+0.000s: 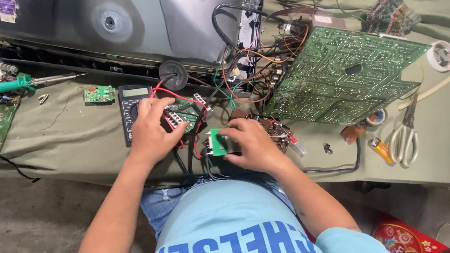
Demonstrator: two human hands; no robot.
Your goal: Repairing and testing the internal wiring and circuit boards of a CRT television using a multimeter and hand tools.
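Green small circuit board (217,142) sits just right of the multimeter (130,110); right hand (250,144) fingers clamp it, left hand (152,130) fingers curl together on the multimeter.

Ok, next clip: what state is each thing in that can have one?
left hand: resting on a small green board beside the multimeter
right hand: gripping a small green module
multimeter: lying flat, display pale, reading unreadable
large green circuit board: tilted, solder side up, wired to the chassis
scissors: lying closed
soldering iron: lying unheld
tape roll: lying flat
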